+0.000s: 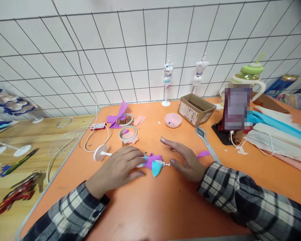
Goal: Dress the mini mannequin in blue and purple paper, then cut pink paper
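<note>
A miniature dress form [153,164] lies on its side on the orange mat, dressed in purple and turquoise crepe-like strips. Its round white base [100,153] points left and its neck end points right. My left hand [122,167] lies over its lower body and stem, fingers curved on it and thumb apart; the fingers hide the part beneath. To the right of the neck, my right hand [184,159] is open and holds nothing, its index finger stretched out and thumb apart. A small purple scrap [203,154] lies just beyond its wrist.
Two tape rolls [127,134] lie among paper scraps. Behind are a pink bowl [173,120], a cardboard box [196,108] and two upright dress forms [168,75]. At right, a phone [237,107] stands before crepe strips [273,142]. Red-handled scissors [12,197] and a white cable [81,67] are left.
</note>
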Motion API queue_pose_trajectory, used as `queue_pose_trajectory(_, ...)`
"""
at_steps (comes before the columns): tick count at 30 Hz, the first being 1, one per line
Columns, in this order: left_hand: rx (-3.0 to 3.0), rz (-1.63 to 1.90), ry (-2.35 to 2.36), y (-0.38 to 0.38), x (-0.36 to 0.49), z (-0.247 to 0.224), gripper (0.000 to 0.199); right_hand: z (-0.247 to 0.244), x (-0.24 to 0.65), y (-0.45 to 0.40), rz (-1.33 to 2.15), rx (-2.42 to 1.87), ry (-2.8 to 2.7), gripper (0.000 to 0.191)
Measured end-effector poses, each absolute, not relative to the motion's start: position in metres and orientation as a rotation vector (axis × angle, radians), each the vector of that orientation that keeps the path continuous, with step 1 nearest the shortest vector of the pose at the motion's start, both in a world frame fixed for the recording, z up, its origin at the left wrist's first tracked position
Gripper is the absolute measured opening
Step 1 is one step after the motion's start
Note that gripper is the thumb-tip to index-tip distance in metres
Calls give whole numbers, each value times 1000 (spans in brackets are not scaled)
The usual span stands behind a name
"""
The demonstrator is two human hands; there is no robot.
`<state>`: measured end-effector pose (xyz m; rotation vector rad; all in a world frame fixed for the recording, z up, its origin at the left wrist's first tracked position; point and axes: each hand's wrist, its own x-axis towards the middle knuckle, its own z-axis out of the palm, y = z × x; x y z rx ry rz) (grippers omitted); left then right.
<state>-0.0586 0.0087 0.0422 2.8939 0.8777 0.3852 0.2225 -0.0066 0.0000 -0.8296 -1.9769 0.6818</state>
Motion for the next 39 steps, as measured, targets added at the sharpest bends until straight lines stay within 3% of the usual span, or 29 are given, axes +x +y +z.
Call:
queue_pose_trajectory(7, 2712, 392, 1035, 9, -51, 23, 31, 1, 202, 11, 636, -797, -2004, 29)
queue_pose_trajectory(13, 2639, 407, 1163, -8, -46, 19, 42, -6, 202, 12, 534, -793, -2083, 30)
queue_pose_trajectory(19, 2757, 422, 1098, -8, -46, 10, 28, -3, 203, 6, 279, -854, -2241, 22)
queue_pose_trajectory(26, 2704, 476, 985, -7, -42, 8, 23, -6, 196, 5, 22, -814, -2383, 27)
queue_pose_trajectory(34, 2629, 471, 1023, -7, -44, 5, 35, -5, 196, 3, -107, -803, -2425, 25)
queue_pose_trajectory(39, 2714, 500, 950, -5, -44, 2, 31, -3, 195, 1, -220, -786, -2402, 23)
